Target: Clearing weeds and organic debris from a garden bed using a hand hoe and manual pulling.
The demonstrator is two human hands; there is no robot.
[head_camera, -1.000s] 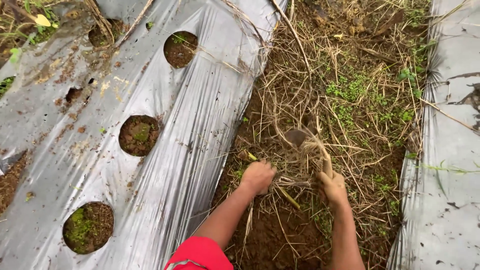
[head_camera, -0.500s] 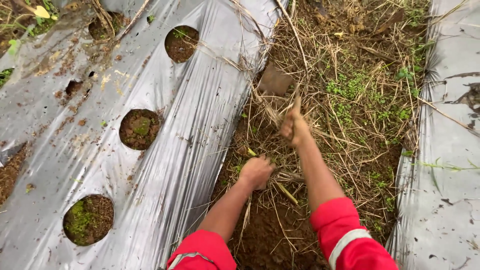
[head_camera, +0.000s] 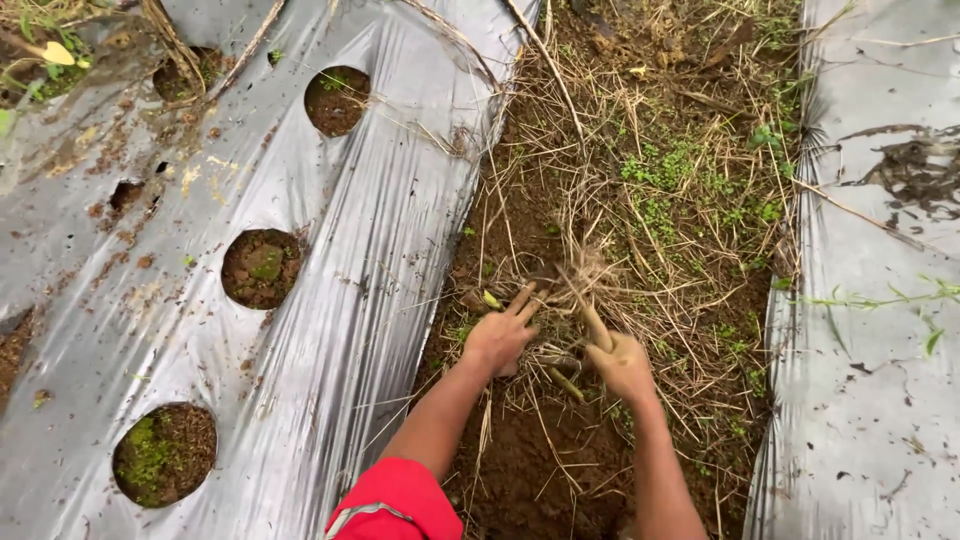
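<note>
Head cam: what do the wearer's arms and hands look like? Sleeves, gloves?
Both hands are bare, no gloves: left hand, right hand. The forearms are uncovered. A red sleeve with a pale reflective strip shows on the left upper arm; no sleeve shows on the right.

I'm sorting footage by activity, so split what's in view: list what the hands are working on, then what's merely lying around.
In hand:
- left hand, on the clump
- right hand, grip closed on a stalk
- tangled clump of dry straw-coloured grass
- bare brown soil furrow

Lying about:
- silver plastic mulch sheet with round planting holes
- second silver sheet
- small green weeds
</note>
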